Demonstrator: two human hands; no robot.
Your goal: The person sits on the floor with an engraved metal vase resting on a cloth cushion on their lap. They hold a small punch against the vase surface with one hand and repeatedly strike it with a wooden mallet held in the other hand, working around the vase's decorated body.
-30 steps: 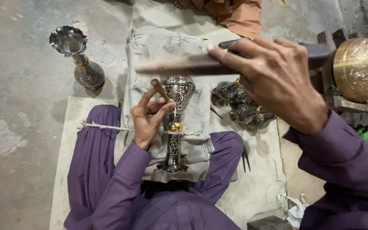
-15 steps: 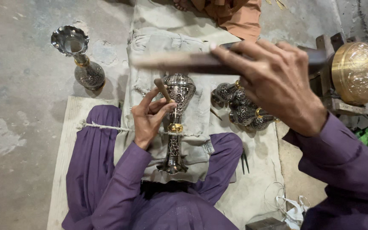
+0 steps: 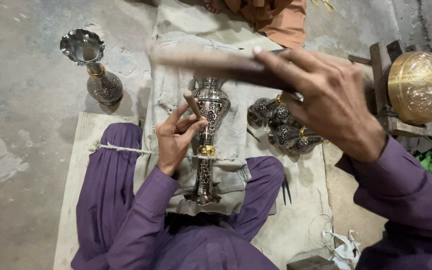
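I've got a single feed, a head-worn camera looking steeply down over the wearer's lap. It faces forward and down, so the purple-clad knees sit at the bottom edge and the concrete floor runs off at the top. It's close in: the right hand fills the upper right, blurred by nearness, and the left hand sits near centre against the engraved vase. There's no second view, so nothing overlaps.
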